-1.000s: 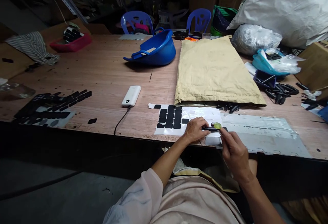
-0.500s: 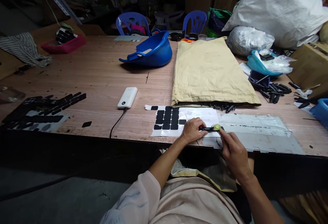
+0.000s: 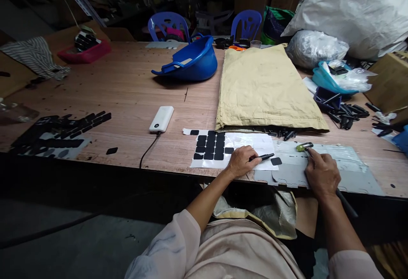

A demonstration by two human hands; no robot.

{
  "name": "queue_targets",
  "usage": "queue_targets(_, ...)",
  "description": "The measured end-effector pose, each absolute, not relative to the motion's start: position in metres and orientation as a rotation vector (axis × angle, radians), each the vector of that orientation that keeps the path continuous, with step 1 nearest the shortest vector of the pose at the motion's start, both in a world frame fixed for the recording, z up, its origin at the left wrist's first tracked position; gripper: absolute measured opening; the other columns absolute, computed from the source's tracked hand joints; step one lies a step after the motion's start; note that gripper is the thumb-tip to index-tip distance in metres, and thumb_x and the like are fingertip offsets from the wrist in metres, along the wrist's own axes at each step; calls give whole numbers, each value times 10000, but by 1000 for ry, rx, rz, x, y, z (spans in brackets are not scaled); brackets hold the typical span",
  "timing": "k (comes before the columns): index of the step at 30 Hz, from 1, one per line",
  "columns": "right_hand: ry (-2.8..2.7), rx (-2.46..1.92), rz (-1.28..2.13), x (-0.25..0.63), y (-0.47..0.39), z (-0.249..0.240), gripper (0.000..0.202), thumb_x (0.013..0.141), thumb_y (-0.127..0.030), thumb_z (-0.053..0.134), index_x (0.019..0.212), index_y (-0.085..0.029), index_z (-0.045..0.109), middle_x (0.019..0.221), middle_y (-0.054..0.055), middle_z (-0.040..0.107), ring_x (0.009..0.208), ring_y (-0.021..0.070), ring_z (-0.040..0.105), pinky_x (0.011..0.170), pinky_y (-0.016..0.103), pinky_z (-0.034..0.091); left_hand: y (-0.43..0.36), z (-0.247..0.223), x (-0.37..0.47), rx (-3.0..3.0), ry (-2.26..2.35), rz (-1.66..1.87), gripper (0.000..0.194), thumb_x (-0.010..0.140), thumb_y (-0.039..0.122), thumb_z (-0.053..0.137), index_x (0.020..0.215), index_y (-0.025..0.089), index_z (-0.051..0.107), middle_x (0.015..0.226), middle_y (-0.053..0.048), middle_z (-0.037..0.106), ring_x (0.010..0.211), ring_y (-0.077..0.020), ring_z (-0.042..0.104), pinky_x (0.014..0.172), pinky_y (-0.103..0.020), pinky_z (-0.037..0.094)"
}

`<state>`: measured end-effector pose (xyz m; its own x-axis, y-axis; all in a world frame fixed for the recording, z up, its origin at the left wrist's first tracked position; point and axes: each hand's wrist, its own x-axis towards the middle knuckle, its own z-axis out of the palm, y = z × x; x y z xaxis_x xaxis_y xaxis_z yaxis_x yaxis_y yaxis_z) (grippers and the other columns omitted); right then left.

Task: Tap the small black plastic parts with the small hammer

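Note:
Over the white sheet (image 3: pixel 248 139) at the table's front edge, my left hand (image 3: pixel 241 162) is closed round a slim black pen-like piece (image 3: pixel 267 156), whose end points right. Black rounded patches (image 3: pixel 210 144) sit in rows on the sheet to the left of that hand. Just right of the piece's tip lies a single black patch (image 3: pixel 276 161). My right hand (image 3: pixel 323 176) grips a small hammer (image 3: pixel 304 146) with a yellow-green end on its head and a dark handle reaching back past the wrist. The hammer head is above the grey board (image 3: pixel 344 160), apart from the black piece.
A tan sack (image 3: pixel 267 87) lies behind the sheet, with black pieces by its front edge. To the left are a white power bank (image 3: pixel 162 118) with a cable and a blue basin (image 3: pixel 194 64). More black pieces (image 3: pixel 347 115) lie at right, near a turquoise bowl (image 3: pixel 334 81).
My right hand has moved the hammer right, away from the black piece in my left hand. Its head was at the piece's tip before. The whole view has shifted slightly.

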<state>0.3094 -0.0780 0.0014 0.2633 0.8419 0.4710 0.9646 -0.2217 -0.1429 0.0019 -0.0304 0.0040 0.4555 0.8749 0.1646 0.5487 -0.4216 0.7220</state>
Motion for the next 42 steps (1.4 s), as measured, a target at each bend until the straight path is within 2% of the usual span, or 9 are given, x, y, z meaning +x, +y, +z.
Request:
queue_targets(7, -1616, -2162, -451, 298, -80, 2, 342, 967, -248, 570, 1249, -229, 764, 935, 76, 588, 817, 191, 412, 695, 324, 232, -31, 5, -2, 2134, 1155, 764, 170, 969, 315, 687, 869, 198, 759, 893, -44, 714, 879, -205, 666, 840, -334, 499)
queue_targets(12, -1609, -2189, -451, 296, -81, 5, 342, 982, -259, 557, 1251, -218, 765, 926, 76, 584, 805, 188, 403, 690, 326, 209, -70, 14, -12, 2139, 829, 827, 238, 982, 407, 667, 959, 187, 756, 883, -59, 721, 801, -181, 656, 748, -298, 505)
queue_targets(16, -1599, -2205, -448, 295, -81, 4, 345, 981, -267, 547, 1246, -206, 760, 935, 82, 586, 806, 185, 388, 695, 330, 194, -119, 0, -20, 2116, 739, 644, 233, 983, 398, 651, 1007, 196, 764, 872, -52, 755, 761, -165, 671, 713, -271, 502)
queue_targets(22, -1600, -2195, -446, 294, -81, 3, 349, 982, -263, 548, 1252, -205, 762, 949, 89, 604, 805, 183, 369, 694, 335, 197, -144, -41, -24, 1906, 1312, 83, 217, 954, 329, 661, 1070, 198, 790, 848, -46, 792, 803, -207, 734, 723, -284, 519)
queue_targets(26, -1600, -2177, -452, 294, -81, 3, 354, 962, -246, 563, 1252, -205, 761, 952, 93, 600, 807, 184, 363, 698, 340, 205, -140, -28, -20, 1905, 1179, 79, 262, 899, 262, 708, 1141, 219, 797, 863, -24, 809, 809, -201, 747, 704, -265, 522)
queue_targets(30, -1614, -2171, -458, 295, -81, 0, 404, 884, -203, 619, 1268, -219, 745, 953, 87, 587, 811, 186, 361, 698, 338, 206, -101, 16, -7, 1942, 989, 345, 218, 964, 306, 668, 1090, 211, 819, 815, -13, 798, 683, -153, 706, 648, -240, 518)
queue_targets(33, -1624, -2166, -480, 295, -81, -1, 396, 887, -203, 618, 1263, -217, 742, 946, 82, 583, 809, 186, 363, 696, 336, 201, -38, 42, 8, 2168, 1194, 521, 296, 1008, 273, 619, 1251, 228, 781, 1131, -62, 823, 910, -204, 756, 824, -306, 581)
queue_targets(37, -1629, -2166, -512, 294, -81, -1, 354, 941, -224, 577, 1253, -213, 743, 943, 80, 587, 812, 190, 376, 691, 336, 198, 43, 53, 29, 2389, 1417, 358, 416, 1006, 202, 598, 1404, 252, 708, 1306, -91, 782, 1135, -288, 742, 905, -384, 591)
queue_targets(42, -1633, -2169, -506, 292, -81, -2, 353, 952, -224, 574, 1262, -213, 742, 946, 85, 592, 827, 200, 400, 690, 340, 218, 85, 56, 45, 2560, 1371, 220, 523, 951, 91, 581, 1409, 308, 711, 1282, -69, 794, 1153, -298, 739, 908, -383, 580)
